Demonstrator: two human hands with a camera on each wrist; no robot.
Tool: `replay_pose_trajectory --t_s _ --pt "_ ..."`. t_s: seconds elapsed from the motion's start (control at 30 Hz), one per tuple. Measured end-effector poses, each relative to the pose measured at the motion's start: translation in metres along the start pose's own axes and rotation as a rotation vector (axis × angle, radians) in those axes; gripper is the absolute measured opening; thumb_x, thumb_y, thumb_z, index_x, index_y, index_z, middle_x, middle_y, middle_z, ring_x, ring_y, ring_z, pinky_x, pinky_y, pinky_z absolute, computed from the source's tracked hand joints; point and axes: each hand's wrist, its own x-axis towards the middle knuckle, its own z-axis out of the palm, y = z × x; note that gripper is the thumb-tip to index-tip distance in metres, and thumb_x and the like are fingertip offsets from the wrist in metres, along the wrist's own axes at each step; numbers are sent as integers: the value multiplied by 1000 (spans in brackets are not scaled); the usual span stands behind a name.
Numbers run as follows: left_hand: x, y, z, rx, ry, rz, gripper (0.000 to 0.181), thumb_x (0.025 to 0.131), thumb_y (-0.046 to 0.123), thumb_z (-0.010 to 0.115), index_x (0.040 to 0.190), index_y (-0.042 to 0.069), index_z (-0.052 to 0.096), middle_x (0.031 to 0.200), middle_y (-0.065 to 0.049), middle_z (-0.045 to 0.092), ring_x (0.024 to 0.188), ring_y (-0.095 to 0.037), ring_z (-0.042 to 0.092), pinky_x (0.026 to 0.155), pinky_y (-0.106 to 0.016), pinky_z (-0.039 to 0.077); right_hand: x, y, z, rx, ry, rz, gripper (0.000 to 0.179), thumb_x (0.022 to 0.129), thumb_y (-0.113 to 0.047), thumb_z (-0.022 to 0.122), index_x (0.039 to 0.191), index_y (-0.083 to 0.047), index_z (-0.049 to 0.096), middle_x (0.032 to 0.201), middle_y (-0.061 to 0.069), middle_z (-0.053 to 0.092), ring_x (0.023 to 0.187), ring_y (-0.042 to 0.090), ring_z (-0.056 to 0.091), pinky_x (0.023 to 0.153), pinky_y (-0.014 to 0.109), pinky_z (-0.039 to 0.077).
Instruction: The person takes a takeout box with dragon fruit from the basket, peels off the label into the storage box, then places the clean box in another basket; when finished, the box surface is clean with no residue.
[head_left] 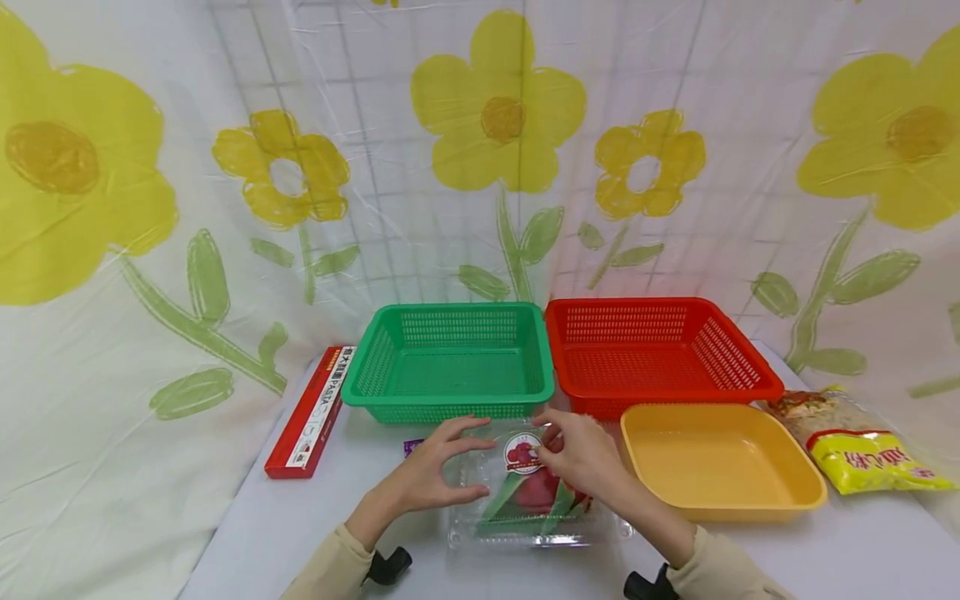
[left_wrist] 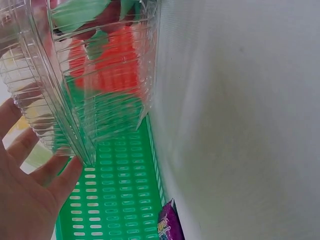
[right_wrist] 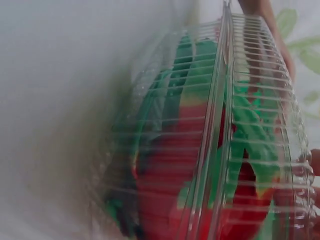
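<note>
A clear plastic clamshell box [head_left: 468, 529] lies on the white table in front of me, its ribbed sides showing in both wrist views. Inside is a red dragon fruit [head_left: 536, 492] with green scales [right_wrist: 255, 130]. A round white label [head_left: 517, 454] with a red fruit picture is on the lid. My left hand [head_left: 431, 475] has its fingers spread at the box's left side, fingertips right at the rim in the left wrist view. Over the lid's right part, my right hand [head_left: 581, 450] bends its fingers, thumb and fingertips at the label's edge; I cannot tell whether they pinch it.
Behind the box stand a green basket [head_left: 450, 408] and a red basket [head_left: 667, 400]. A yellow tray [head_left: 727, 500] is to the right, beside a yellow food bag [head_left: 862, 458]. On the left lie a red pasta box [head_left: 311, 412] and a small purple packet [left_wrist: 171, 222].
</note>
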Motion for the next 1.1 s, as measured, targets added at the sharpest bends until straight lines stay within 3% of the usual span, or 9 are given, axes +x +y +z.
replay_pose_trajectory --t_s 0.3,0.73,0.9,1.1 --pt "1 -2 1 -4 -3 0 55 84 46 75 130 18 65 150 -2 43 140 -37 34 102 -61 40 7 1 1 121 4 90 17 79 -4 76 93 -14 75 72 -7 64 70 13 61 56 29 50" --pt "-1 0 -1 10 -9 -2 55 84 47 75 131 21 64 151 -3 43 141 -35 33 103 -62 38 10 14 -25 332 87 28 14 82 3 69 93 -3 74 82 5 70 66 18 58 57 22 51" --pt "-2 1 0 26 -10 11 55 84 48 74 131 20 64 150 -3 44 140 -37 34 102 -62 39 11 29 -38 339 103 31 12 83 5 68 93 1 73 80 7 69 62 17 55 55 22 50" --pt "-1 0 1 24 3 14 52 85 46 74 132 27 63 149 -5 46 139 -39 35 100 -63 41 9 48 -63 299 128 57 10 85 2 68 95 2 73 86 11 71 63 20 58 55 24 52"
